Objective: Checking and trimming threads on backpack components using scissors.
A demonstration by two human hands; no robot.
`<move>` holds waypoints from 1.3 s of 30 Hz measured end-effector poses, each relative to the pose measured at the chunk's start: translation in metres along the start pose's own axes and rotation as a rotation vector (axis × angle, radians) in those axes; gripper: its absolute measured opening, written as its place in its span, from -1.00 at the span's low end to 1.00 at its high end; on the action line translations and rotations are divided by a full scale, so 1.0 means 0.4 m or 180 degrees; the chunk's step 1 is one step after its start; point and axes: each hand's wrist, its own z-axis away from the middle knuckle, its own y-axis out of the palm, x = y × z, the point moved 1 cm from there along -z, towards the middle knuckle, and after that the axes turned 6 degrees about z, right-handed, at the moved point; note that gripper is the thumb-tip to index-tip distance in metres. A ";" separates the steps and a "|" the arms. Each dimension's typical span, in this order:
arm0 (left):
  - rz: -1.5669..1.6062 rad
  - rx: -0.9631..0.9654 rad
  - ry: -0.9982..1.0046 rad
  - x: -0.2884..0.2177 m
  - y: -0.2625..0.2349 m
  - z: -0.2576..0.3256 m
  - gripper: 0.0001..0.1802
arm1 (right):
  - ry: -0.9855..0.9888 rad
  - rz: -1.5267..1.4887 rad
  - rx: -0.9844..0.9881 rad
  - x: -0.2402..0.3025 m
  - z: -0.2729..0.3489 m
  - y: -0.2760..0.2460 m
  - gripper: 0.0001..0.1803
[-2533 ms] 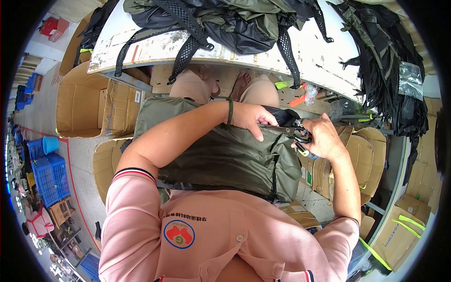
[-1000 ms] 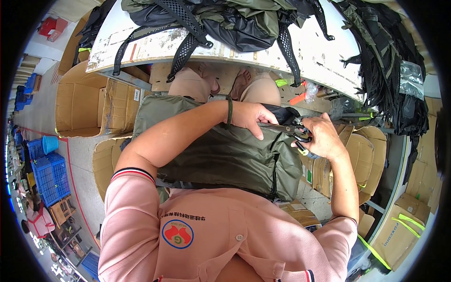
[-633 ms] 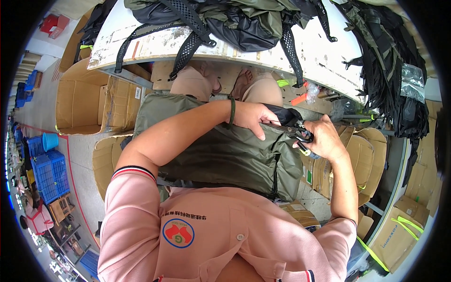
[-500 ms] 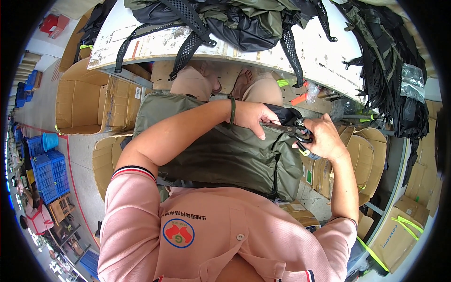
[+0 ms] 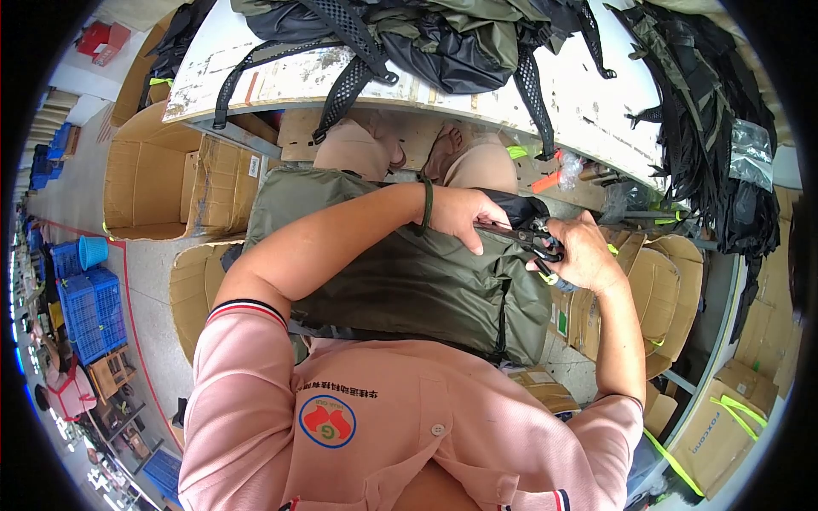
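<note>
An olive green backpack (image 5: pixel 409 281) lies across my lap. My left hand (image 5: pixel 464 217) grips a black strap (image 5: pixel 511 234) at the bag's upper right corner. My right hand (image 5: pixel 584 255) closes on the same strap's end, where a small black buckle (image 5: pixel 545 243) sits between the two hands. A dark band circles my left wrist. My knees show beyond the bag, under the table.
A white worn table (image 5: pixel 596 102) ahead carries more green and black backpacks (image 5: pixel 443 34) with hanging straps. Black straps (image 5: pixel 707 145) pile at the right. Open cardboard boxes (image 5: pixel 162 179) stand left and right of my seat. Blue crates (image 5: pixel 85 298) line the floor far left.
Both hands stay on the strap at the bag's corner; the fingers have shifted slightly around the buckle. The backpack has not moved.
</note>
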 end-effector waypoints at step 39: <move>-0.1785 -0.2710 -0.0074 -0.015 -0.029 0.519 -0.66 | 0.0155 -0.0240 -0.0515 0.017 -0.136 0.019 -0.50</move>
